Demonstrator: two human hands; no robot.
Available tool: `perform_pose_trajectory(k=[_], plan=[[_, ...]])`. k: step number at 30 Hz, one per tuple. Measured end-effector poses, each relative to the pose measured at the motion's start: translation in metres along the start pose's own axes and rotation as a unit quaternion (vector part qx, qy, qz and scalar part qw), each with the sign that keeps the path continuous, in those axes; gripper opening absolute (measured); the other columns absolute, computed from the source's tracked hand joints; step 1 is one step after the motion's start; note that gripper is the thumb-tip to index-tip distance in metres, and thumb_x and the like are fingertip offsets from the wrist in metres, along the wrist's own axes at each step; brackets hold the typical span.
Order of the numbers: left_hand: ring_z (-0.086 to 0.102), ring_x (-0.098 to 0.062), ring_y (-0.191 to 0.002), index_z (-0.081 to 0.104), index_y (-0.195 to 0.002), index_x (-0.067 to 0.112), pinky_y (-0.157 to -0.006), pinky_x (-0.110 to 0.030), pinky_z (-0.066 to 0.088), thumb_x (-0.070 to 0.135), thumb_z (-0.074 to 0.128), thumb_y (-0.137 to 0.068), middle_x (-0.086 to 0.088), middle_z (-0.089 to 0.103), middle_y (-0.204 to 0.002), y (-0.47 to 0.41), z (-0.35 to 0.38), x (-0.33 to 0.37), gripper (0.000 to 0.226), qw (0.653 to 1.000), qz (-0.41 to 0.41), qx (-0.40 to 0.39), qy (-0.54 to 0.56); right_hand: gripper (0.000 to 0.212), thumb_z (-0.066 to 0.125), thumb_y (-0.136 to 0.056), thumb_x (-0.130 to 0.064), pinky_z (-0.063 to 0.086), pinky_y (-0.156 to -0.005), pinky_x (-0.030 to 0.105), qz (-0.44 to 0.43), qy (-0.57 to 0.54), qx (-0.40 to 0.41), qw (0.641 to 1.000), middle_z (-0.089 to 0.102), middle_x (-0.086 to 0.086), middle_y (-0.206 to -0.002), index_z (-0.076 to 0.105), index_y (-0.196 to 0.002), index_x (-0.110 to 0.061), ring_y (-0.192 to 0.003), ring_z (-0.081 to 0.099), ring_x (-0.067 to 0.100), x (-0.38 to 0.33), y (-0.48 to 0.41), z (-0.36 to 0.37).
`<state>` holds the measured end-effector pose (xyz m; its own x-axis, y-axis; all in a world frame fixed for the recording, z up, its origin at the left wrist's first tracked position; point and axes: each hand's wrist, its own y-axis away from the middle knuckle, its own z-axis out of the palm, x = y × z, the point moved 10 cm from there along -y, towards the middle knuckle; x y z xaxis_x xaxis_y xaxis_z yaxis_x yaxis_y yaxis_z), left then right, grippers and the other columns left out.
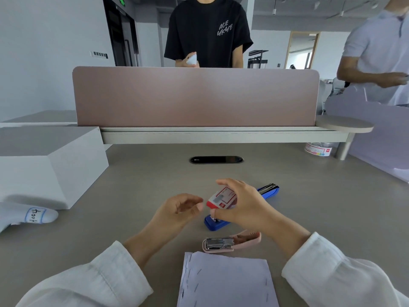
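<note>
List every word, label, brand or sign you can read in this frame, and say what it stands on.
"ACE": on the black T-shirt; the scrawled line under it is unclear.
"hooH", roughly: handwritten and turned, on the white object's label; uncertain.
Red and white box held by the right hand: print too small to read.
Tub under the shelf: print blurred.
Green sign: no legible words.

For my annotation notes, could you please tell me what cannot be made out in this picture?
Head view:
Small red-and-white cardboard box: print too small to read; right hand covers its far end.
Open blue plastic stapler: middle hidden under that hand.
Stack of white paper sheets: cut by bottom edge.
Left hand: curled fingers hide whether it pinches anything.
</note>
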<state>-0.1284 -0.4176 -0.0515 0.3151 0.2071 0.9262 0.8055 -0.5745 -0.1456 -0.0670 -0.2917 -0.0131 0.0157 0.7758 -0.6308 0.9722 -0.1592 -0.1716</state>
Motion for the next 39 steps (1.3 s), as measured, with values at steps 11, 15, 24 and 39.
perform_pose_trajectory(k=[11,15,24,39], plan=[[0.049,-0.003,-0.1,0.049,-0.127,0.021,-0.082,-0.017,0.036,0.043,0.063,-0.079,0.008,0.052,-0.122,-0.021,0.031,-0.005,0.054,0.963,0.031,-0.059,-0.263,0.059,0.057,-0.079,-0.047,0.039,-0.088,0.031,0.285,0.259,0.006,0.923,0.052,0.013,-0.124,0.043,-0.121,-0.008,-0.114,0.048,0.03,0.142,0.018,-0.056],[0.056,-0.007,-0.093,0.057,-0.114,0.021,-0.08,-0.02,0.045,0.043,0.068,-0.074,0.009,0.056,-0.106,-0.034,0.043,-0.008,0.047,0.959,0.018,-0.067,-0.274,0.063,0.059,-0.076,-0.05,0.039,-0.092,0.035,0.279,0.24,0.009,0.93,0.05,0.01,-0.126,0.042,-0.124,-0.012,-0.116,0.043,0.029,0.15,0.012,-0.041],[0.061,-0.004,-0.074,0.062,-0.077,0.021,-0.066,-0.02,0.048,0.031,0.071,-0.075,0.006,0.066,-0.08,-0.039,0.034,-0.014,0.013,0.976,0.037,-0.017,-0.213,0.046,0.048,-0.088,-0.042,0.052,-0.083,0.043,0.294,0.071,0.097,0.948,0.057,0.012,-0.111,0.042,-0.123,-0.013,-0.093,0.057,0.025,0.16,0.007,-0.056],[0.058,-0.007,-0.063,0.058,-0.073,0.032,-0.054,-0.006,0.043,0.023,0.074,-0.073,0.01,0.063,-0.072,-0.038,0.017,-0.002,0.018,0.99,0.052,0.064,-0.112,0.036,0.058,-0.083,0.002,0.044,-0.071,0.001,-0.019,-0.111,0.223,0.968,0.052,0.007,-0.119,0.058,-0.116,-0.01,-0.091,0.06,0.01,0.069,-0.016,-0.07]])
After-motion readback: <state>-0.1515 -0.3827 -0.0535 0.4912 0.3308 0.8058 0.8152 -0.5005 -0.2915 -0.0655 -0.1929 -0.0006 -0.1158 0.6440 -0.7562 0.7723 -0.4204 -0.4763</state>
